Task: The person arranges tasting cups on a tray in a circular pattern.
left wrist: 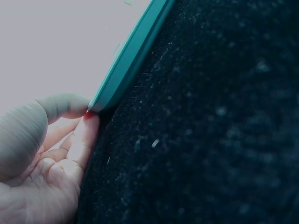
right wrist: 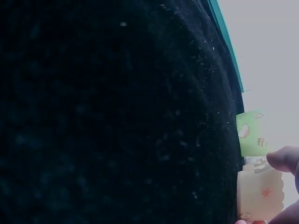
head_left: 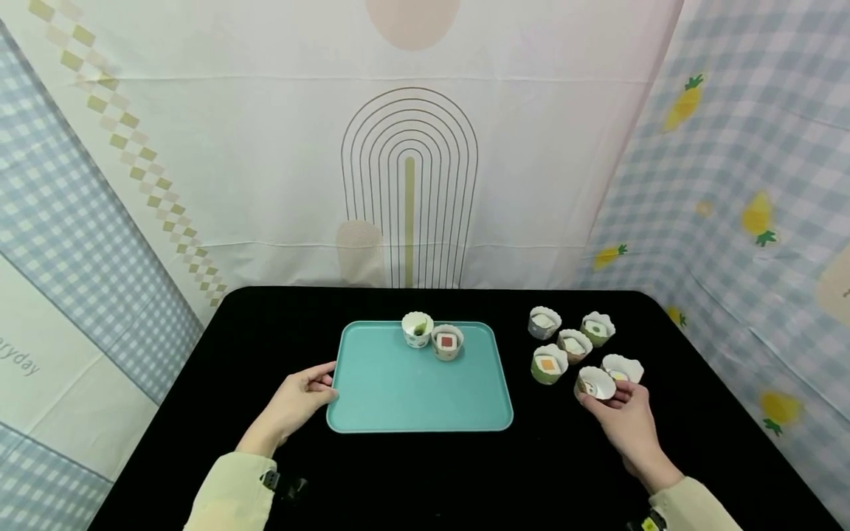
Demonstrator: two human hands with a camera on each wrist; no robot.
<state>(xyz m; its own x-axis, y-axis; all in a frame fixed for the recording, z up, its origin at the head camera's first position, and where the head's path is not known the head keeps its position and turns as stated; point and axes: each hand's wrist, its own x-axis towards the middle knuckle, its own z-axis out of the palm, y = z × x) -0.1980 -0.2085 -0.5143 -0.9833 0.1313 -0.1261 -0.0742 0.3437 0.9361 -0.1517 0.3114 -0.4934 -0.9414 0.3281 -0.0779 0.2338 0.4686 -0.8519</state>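
Note:
My left hand [head_left: 299,402] is at the left edge of a turquoise tray [head_left: 418,398]. In the left wrist view, the thumb and a finger [left wrist: 88,133] pinch the tray's rim [left wrist: 133,51]. On the right, my right hand [head_left: 627,424] holds a small paper baking cup [head_left: 595,382] between thumb and fingers; the right wrist view shows the thumb against the pale cup [right wrist: 259,191]. Just behind it sits another white-lined cup [head_left: 624,369], partly hidden by the hand. Two cups stand at the tray's back: one with a green piece [head_left: 417,330], one with a red square [head_left: 448,342].
Beyond the right hand, several more paper cups stand on the black table: one with an orange square [head_left: 549,364], a brownish one [head_left: 574,346], a grey-blue one [head_left: 544,322] and a green one [head_left: 598,329]. Patterned cloth [head_left: 524,162] hangs around the table.

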